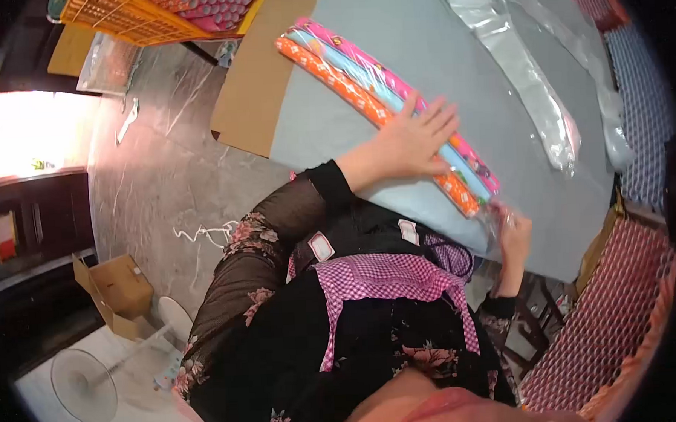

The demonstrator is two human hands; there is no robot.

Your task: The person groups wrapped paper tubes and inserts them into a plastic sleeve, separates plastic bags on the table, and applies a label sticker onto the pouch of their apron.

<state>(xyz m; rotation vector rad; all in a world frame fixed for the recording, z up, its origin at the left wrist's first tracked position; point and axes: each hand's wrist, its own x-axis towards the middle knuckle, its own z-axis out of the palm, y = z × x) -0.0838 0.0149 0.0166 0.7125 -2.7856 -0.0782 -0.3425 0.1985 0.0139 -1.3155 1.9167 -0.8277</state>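
Note:
Three slim rolls of patterned wrapping paper [338, 81], orange, light blue and pink, lie side by side in a clear plastic sleeve on the grey tabletop. My left hand [419, 138] rests flat across them, past their middle, with its fingers stretched out. At the near right end of the rolls, my right hand [514, 237] has its fingers closed on the loose end of the clear sleeve [495, 213]. Long clear plastic sleeves [524, 74] lie farther right on the table.
A yellow crate [130, 20] of pink and orange rolls stands at the upper left. Stacked red-patterned rolls [595, 313] and blue ones [643, 115] line the right side. An open cardboard box [119, 288] sits on the floor at left.

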